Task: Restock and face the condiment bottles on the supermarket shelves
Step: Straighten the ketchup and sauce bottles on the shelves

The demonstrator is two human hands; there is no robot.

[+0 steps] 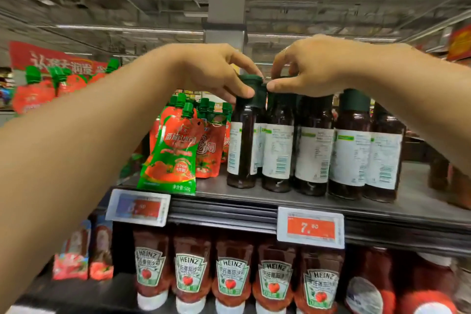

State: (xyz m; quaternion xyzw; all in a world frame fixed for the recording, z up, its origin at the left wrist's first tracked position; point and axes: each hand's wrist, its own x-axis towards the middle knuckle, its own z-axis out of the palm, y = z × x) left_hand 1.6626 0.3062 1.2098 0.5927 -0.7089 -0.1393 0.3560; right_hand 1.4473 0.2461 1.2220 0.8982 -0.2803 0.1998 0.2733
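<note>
From the head camera, the dark green cap of the leftmost dark bottle (242,135) on the top shelf (254,199) is pinched by the left hand (216,71), thumb in front and fingers curled over the top. The cap of the next bottle (279,145), just beside it, is pinched by the right hand (311,66). Further dark bottles (351,145) are lined up below the right wrist, back labels outward. Tomato pouches (175,150) are stood beneath the left wrist. Ketchup bottles (230,275) are stored cap-down on the shelf underneath both hands.
</note>
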